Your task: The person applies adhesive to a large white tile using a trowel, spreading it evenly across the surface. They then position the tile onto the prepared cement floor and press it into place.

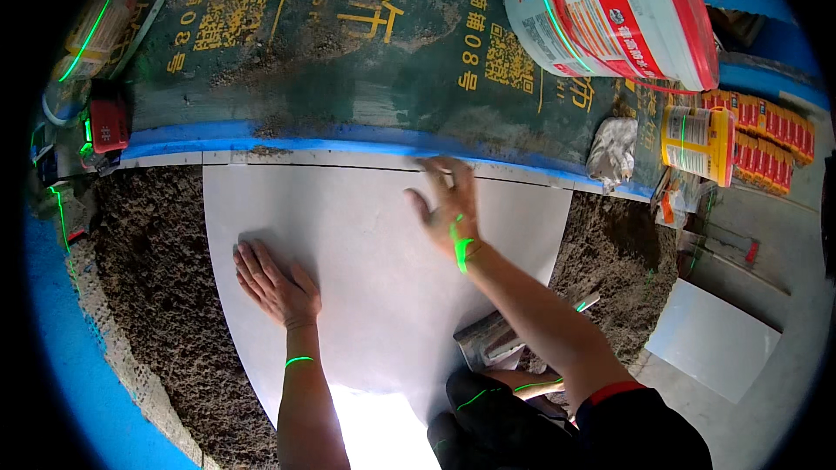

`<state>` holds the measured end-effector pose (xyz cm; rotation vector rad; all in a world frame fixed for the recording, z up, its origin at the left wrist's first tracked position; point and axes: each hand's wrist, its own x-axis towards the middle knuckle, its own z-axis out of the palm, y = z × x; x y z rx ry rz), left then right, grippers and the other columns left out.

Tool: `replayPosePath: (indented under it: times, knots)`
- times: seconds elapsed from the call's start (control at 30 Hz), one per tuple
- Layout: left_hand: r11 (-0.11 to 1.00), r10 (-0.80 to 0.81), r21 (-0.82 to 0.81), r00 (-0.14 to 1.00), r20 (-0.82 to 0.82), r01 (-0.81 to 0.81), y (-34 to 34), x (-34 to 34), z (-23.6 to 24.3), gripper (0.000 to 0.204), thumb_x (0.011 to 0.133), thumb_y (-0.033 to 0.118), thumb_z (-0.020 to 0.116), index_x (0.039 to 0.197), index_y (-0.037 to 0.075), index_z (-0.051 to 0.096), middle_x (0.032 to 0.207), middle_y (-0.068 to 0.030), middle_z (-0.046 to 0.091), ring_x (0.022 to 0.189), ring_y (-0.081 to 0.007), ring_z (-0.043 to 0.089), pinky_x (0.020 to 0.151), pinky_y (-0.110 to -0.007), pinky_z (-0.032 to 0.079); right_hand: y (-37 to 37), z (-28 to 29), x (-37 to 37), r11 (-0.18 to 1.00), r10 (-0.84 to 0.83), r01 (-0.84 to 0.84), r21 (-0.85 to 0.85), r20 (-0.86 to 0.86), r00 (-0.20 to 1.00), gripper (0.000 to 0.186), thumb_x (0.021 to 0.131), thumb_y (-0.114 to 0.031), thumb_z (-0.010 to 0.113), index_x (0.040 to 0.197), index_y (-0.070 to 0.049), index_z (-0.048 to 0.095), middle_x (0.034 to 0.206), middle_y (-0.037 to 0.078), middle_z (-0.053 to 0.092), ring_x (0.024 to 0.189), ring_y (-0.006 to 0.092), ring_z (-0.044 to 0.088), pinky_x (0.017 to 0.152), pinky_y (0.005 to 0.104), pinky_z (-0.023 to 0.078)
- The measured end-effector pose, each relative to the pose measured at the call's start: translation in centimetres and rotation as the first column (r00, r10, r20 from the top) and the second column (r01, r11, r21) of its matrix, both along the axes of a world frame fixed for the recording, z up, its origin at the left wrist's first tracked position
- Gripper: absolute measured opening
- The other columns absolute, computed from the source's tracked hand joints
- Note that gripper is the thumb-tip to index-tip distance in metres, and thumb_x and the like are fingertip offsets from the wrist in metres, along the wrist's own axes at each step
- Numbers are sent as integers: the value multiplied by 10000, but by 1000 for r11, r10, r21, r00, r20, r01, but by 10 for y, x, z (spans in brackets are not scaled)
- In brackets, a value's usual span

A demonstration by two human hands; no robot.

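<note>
A large white tile (374,226) lies over a bed of dark, crumbly mortar (148,270), its far edge running along a thin dark gap beside a white strip. My left hand (274,283) rests flat on the left part of the tile, fingers extended and empty. Over the tile's far edge, right of the middle, my right hand (451,204) has its fingers apart and bent, holding nothing; whether the fingertips touch is unclear. Green laser light falls across both wrists. A trowel-like tool with a flat grey blade (479,344) sits by my right knee, partly hidden by my right arm.
Blue tape (348,141) borders a dirty dark-green floor covering (305,78). At far right are a white bucket with a red lid (601,17), a crumpled silvery bag (613,152), a yellow tub (697,144) and red-orange packets (766,139). Another tile (714,339) lies right; a red device (109,124) stands left.
</note>
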<state>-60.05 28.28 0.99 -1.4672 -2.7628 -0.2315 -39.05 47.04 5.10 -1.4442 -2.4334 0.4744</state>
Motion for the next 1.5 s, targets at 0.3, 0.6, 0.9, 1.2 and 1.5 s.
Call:
replayPosePath:
  times: [0.3,0.6,0.9,1.2,1.5]
  knots:
    - [998,-35,50,999,-14,35,12,11,-7,604,988,406,329,1483,63,279,1540,-159,256,1422,-346,245,1152,-508,193,44,-16,51,984,138,-151,-93,-131,982,150,772,-9,661,901,-74,620,813,108,537,803,309,545,712,415,461]
    - [996,31,-86,997,69,-25,-12,-1,-26,743,830,300,525,1469,14,275,1520,-200,268,1426,-336,229,1168,-491,156,31,9,189,925,-372,380,3,203,906,402,873,-114,627,1253,-39,517,1228,177,542,1157,357,499,982,454,401]
    - [990,111,-117,960,255,-84,3,5,0,739,883,352,475,1501,51,201,1564,-166,186,1452,-361,137,1173,-516,95,-81,-3,87,970,67,-39,-240,112,991,699,952,-329,495,1479,21,196,1509,271,196,1399,434,206,1141,506,214]
    - [991,135,-51,953,270,-126,-2,2,9,734,860,365,540,1475,70,271,1553,-148,227,1448,-326,170,1173,-500,123,-147,58,197,896,155,-42,-442,223,962,650,896,-230,606,1396,62,309,1412,302,316,1314,461,331,1065,525,326]
    - [975,190,60,941,279,-214,-69,40,13,721,886,395,538,1477,74,279,1555,-120,236,1454,-286,171,1180,-452,130,-126,-20,7,933,340,-355,61,175,924,814,895,-495,494,1428,80,273,1502,258,260,1402,422,218,1138,568,139]
